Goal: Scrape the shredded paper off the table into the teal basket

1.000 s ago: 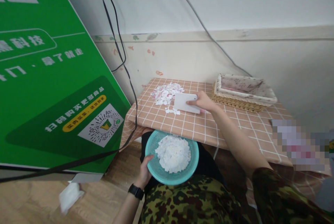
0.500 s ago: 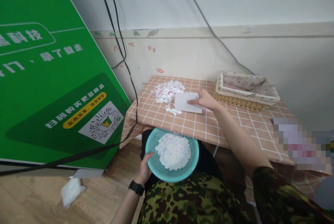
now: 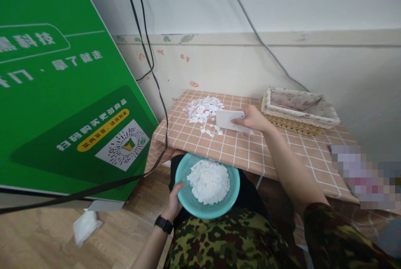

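My left hand grips the left rim of a teal plastic basket, held at my lap below the table edge. A heap of white paper scraps fills its middle. Over the table, my right hand is closed on the right end of a flat white scraper, thumb on top and fingers hidden beneath. Just left of the scraper lies a pile of torn paper scraps, white with some pink. A few loose scraps lie in front of it.
A checked brown cloth covers the table. A lined wicker basket stands at the back right. To the left rises a green sign panel, with a black cable hanging across it. A white plastic bag lies on the floor.
My right hand has drawn the scraper slightly right, away from the pile. The loose scraps in front are more spread out. My left hand and the teal basket stay in place.
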Demonstrator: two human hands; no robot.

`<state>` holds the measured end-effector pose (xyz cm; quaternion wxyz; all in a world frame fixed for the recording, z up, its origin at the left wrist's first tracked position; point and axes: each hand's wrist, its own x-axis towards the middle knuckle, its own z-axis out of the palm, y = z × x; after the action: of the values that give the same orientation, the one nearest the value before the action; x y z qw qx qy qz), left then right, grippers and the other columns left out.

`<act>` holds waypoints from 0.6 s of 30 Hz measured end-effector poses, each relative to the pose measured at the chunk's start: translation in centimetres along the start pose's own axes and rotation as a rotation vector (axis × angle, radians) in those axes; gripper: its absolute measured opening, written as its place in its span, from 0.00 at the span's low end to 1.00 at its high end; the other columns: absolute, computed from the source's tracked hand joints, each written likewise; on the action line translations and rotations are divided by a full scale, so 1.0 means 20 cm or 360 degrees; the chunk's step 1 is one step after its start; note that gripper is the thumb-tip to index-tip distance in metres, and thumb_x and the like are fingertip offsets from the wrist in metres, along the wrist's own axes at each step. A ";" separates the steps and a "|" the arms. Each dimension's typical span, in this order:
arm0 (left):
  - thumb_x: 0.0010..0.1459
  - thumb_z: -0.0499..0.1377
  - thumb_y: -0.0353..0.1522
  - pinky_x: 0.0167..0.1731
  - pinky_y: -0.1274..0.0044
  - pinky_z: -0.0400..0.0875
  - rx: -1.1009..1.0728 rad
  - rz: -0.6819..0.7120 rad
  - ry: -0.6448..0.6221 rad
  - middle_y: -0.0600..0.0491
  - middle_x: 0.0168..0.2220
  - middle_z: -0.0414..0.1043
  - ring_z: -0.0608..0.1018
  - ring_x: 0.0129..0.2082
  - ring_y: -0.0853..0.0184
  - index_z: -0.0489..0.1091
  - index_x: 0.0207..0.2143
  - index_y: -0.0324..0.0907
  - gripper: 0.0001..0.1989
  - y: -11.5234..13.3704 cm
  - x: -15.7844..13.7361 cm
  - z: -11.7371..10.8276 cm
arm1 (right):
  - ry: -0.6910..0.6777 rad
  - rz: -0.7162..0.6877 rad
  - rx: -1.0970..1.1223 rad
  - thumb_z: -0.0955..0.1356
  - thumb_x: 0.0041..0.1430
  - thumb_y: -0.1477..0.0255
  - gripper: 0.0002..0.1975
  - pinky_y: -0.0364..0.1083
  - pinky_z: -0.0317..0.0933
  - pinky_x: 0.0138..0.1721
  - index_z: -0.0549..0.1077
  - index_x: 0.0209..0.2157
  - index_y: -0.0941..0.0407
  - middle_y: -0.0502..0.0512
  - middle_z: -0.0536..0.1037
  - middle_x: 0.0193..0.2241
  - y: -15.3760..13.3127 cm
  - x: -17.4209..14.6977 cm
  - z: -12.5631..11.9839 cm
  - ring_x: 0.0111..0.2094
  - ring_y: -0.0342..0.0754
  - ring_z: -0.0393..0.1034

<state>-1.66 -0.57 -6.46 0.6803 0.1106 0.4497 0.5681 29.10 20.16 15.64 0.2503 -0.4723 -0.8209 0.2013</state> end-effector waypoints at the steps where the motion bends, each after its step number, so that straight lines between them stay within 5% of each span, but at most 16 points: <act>1: 0.45 0.62 0.34 0.45 0.62 0.67 -0.0003 0.0002 -0.0010 0.43 0.36 0.79 0.78 0.37 0.53 0.74 0.40 0.33 0.19 0.00 0.00 0.00 | 0.0012 0.0001 -0.0027 0.66 0.47 0.66 0.12 0.41 0.47 0.20 0.70 0.19 0.62 0.50 0.65 0.15 0.00 0.00 0.00 0.19 0.40 0.57; 18: 0.47 0.61 0.33 0.43 0.66 0.68 -0.0011 -0.0021 -0.0020 0.44 0.36 0.79 0.79 0.35 0.56 0.74 0.38 0.33 0.16 0.00 -0.01 0.00 | -0.0086 -0.0089 0.0036 0.66 0.51 0.64 0.13 0.41 0.50 0.21 0.75 0.25 0.60 0.50 0.69 0.18 -0.09 -0.05 0.09 0.20 0.41 0.60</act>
<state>-1.73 -0.76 -6.32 0.6872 0.1089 0.4442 0.5644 27.22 18.35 14.94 0.2387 -0.4407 -0.8378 0.2163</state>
